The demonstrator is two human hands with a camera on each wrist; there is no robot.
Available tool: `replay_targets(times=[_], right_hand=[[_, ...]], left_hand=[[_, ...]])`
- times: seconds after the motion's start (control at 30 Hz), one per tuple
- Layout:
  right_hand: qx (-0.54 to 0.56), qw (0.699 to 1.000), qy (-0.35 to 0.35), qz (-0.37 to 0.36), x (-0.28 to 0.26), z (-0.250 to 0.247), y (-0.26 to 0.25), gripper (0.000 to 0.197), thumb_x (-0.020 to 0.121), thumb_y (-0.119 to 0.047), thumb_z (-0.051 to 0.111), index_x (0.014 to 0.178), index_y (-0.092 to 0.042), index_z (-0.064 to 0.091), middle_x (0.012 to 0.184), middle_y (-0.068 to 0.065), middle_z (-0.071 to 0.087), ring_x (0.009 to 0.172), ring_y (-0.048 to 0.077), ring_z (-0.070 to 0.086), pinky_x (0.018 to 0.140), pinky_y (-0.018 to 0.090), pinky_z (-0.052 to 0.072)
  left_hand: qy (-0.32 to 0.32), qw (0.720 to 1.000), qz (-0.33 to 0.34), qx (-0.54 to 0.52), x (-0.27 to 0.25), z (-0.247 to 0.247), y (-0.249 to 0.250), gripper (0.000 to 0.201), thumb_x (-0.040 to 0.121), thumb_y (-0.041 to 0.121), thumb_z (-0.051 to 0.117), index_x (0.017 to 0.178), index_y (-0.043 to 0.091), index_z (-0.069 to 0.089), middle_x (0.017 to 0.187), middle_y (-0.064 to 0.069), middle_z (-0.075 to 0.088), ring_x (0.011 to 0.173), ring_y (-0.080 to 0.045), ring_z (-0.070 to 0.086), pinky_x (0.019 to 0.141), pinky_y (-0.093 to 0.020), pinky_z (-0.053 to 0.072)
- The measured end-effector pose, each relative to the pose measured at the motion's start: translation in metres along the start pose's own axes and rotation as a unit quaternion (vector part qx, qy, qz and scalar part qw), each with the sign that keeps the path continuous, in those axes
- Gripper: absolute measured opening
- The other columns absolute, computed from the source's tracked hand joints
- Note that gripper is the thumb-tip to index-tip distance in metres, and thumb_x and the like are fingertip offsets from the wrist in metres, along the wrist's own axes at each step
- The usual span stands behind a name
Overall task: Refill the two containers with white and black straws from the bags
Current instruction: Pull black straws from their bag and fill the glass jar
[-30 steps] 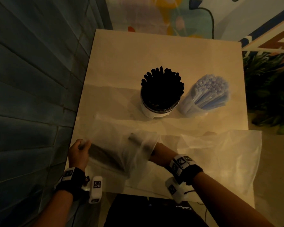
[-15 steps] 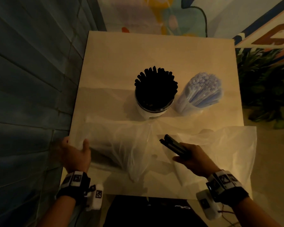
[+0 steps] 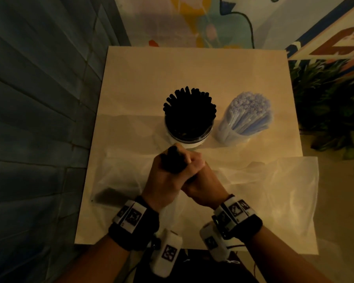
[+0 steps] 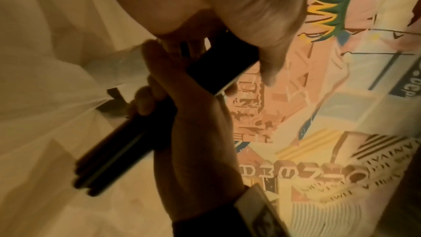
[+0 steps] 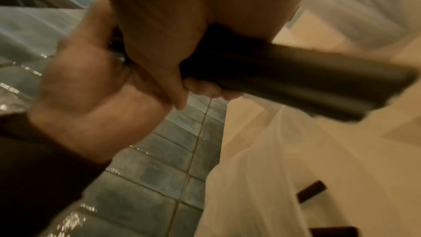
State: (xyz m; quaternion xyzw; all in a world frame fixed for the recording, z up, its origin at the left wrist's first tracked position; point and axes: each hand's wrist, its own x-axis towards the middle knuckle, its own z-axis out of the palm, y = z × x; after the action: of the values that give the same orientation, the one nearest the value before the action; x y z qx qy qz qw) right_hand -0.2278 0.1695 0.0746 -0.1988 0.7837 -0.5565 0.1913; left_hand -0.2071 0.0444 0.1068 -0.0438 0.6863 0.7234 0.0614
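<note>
Both hands meet at the table's front middle around a bundle of black straws (image 3: 173, 161), held nearly upright. My left hand (image 3: 167, 170) wraps it from the left and my right hand (image 3: 195, 167) grips it from the right. The left wrist view shows the bundle (image 4: 114, 156) jutting below the right hand (image 4: 198, 133). In the right wrist view the bundle (image 5: 296, 79) is blurred. Just beyond stands the container of black straws (image 3: 189, 119), with the container of white straws (image 3: 246, 119) to its right. The left clear bag (image 3: 119, 176) holds a few black straws (image 3: 108, 194).
A second clear bag (image 3: 270, 184) lies flat over the table's right front and overhangs the edge. A blue tiled wall (image 3: 39, 119) runs along the left side. Green plants (image 3: 331, 103) stand to the right of the beige table (image 3: 192, 68).
My right hand drew the black straws out of the left bag and carried them to the middle. My left hand let go of the bag and now grips the bundle too, which stands nearly upright.
</note>
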Motion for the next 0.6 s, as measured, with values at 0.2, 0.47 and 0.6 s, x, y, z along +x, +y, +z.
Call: replay_targets(times=[0.2,0.47,0.6], right_hand=[[0.002,0.996,0.081,-0.028,-0.004,-0.006,0.007,0.027,0.091,-0.015,0.063,0.116,-0.013,0.053,0.102,-0.013,0.054,0.105,-0.019,0.049,0.096,0.01,0.044],[0.146,0.968,0.203,0.02,0.018,-0.046,-0.007,0.022,0.091,-0.017,0.068,0.071,-0.027,0.064,0.058,0.002,0.064,0.049,0.026,0.064,0.045,0.042,0.054],[0.227,0.93,0.289,-0.008,0.038,-0.067,-0.014,0.03,0.088,-0.005,0.069,0.066,-0.017,0.052,0.057,0.006,0.053,0.052,0.027,0.053,0.056,0.041,0.047]], left_hand=[[-0.11,0.962,0.135,0.21,0.021,0.011,0.011,0.023,0.089,0.031,0.063,0.09,0.048,0.047,0.11,0.0,0.065,0.119,-0.018,0.055,0.105,-0.045,0.037],[-0.024,0.948,0.208,0.241,0.06,-0.012,0.01,0.061,0.088,0.056,0.056,0.122,0.005,0.052,0.136,-0.01,0.049,0.129,-0.024,0.047,0.104,-0.05,0.041],[0.082,0.963,0.145,0.211,0.08,-0.044,-0.018,0.081,0.085,0.065,0.058,0.139,0.008,0.037,0.143,-0.009,0.042,0.134,-0.019,0.042,0.113,-0.044,0.033]])
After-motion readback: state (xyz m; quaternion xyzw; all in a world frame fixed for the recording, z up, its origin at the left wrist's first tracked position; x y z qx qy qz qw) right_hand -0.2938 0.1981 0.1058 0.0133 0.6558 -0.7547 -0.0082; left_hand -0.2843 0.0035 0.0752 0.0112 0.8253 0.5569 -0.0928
